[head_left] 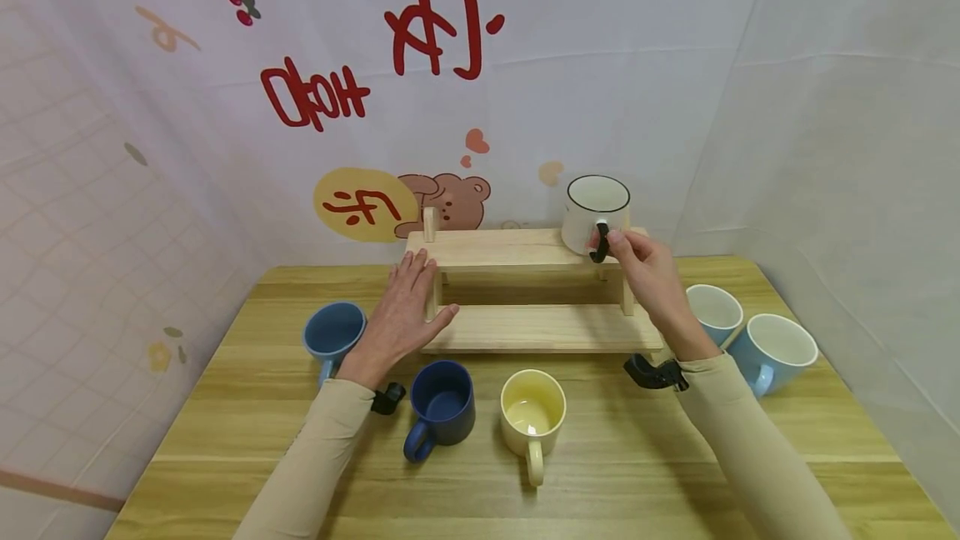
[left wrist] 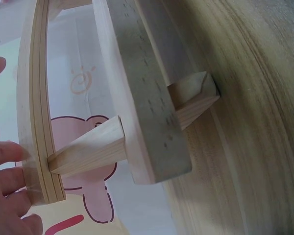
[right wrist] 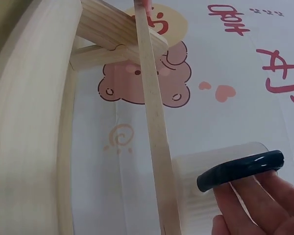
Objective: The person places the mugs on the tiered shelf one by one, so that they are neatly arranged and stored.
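A white mug (head_left: 579, 227) with a black rim stands upright at the right end of the upper board of a two-tier wooden rack (head_left: 495, 248). My right hand (head_left: 654, 280) grips its black handle (right wrist: 241, 169); in the right wrist view several fingers reach behind that handle, with the thumb just showing at the edge. At the rack's left end my left hand (head_left: 401, 307) rests on the upper board, fingers extended and thumb spread. The left wrist view shows its fingertips (left wrist: 10, 152) against the board's end.
In front of the rack are a dark blue mug (head_left: 450, 415) and a yellow mug (head_left: 517, 436). Another blue mug (head_left: 330, 348) is by my left forearm. Two light blue mugs with white insides, one farther back (head_left: 716, 311) and one nearer (head_left: 780, 344), stand right of the rack.
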The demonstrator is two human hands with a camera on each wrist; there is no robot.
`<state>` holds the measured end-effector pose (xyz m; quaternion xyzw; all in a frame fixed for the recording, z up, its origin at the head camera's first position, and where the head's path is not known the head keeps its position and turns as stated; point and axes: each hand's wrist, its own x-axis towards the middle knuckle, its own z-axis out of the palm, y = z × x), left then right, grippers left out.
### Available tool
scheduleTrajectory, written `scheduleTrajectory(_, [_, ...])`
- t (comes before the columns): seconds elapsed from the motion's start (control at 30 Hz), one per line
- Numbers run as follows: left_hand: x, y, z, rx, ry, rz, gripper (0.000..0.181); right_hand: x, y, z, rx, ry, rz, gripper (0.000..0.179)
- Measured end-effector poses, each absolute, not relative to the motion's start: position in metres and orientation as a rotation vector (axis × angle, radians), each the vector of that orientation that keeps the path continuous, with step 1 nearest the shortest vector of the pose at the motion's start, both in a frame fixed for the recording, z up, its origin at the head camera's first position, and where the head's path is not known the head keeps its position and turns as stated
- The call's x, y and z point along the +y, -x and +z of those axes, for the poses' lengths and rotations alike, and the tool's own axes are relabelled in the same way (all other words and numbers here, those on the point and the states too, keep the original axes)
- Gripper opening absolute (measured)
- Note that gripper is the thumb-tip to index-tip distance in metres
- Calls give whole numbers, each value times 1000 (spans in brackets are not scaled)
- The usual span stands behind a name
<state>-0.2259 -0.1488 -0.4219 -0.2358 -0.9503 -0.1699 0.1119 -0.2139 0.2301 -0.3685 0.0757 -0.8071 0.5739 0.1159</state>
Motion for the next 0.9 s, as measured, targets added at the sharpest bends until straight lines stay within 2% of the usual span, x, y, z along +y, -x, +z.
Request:
scheduleTrajectory(0.4, [-148, 227, -422, -2795, 687, -482, 85, 254, 173, -376, -2512, -284, 1356, 42])
scheduleTrajectory(0.9, [-147, 229, -421, -2792, 690, -481, 83, 266, 110, -402, -2672, -439, 1299, 27])
